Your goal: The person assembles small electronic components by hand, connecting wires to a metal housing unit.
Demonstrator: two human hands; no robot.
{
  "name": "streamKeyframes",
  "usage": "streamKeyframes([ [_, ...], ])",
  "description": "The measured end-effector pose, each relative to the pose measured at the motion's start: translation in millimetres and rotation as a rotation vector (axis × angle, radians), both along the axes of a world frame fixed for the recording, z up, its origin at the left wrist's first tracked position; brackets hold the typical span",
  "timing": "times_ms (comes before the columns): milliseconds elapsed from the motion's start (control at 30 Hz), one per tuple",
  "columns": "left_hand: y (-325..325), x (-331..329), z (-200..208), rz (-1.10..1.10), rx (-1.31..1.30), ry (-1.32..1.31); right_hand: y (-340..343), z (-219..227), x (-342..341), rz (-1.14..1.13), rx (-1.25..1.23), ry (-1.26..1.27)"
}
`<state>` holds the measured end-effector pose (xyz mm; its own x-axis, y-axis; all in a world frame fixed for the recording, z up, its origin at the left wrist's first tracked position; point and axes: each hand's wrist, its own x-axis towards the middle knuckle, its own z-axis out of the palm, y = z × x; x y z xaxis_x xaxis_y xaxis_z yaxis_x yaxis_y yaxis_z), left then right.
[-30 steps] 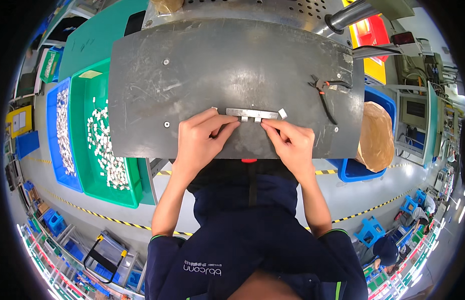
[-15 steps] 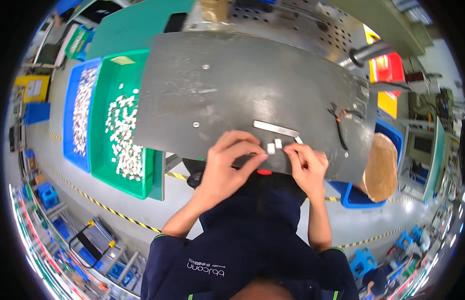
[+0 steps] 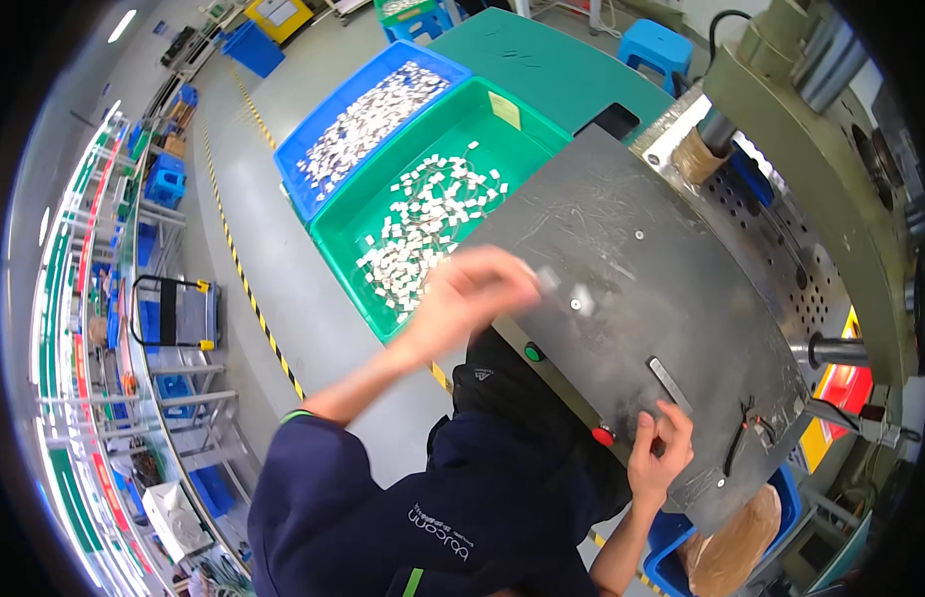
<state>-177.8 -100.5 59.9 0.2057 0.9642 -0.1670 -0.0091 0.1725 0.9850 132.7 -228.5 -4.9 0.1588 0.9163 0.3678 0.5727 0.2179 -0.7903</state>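
hands (left) [image 3: 479, 291]: blurred | pale piece [image 3: 548, 280]: smeared, kind unclear | right forearm [image 3: 624, 555]: lower-edge cut

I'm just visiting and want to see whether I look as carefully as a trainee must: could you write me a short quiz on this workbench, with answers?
1. Where do the pliers lie?
a) in a bin of white parts
b) on the floor
c) on the dark plate

2. True or false: the right hand is closer to the metal bar than the left hand is.

3. Fill in: along the front edge sit a green button and a ___ button.

Key: 1. c; 2. true; 3. red.
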Motion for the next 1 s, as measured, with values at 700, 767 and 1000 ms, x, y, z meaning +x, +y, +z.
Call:
streamKeyframes([
  [700, 129.8, -155.2, -104.2, -0.112, 0.325, 0.797, 7.0, -14.5, 14.2, 0.009, -0.056, -0.074],
  [767, 127.6, -156.4, -89.4, 0.047, 0.254, 0.736, 7.2, -14.5, 14.6, 0.003, -0.054, -0.079],
  [1000, 129.8, -159.2, -69.8, 0.205, 0.006, 0.438, 8.5, -8.4, 12.9, -0.02, -0.118, -0.068],
])
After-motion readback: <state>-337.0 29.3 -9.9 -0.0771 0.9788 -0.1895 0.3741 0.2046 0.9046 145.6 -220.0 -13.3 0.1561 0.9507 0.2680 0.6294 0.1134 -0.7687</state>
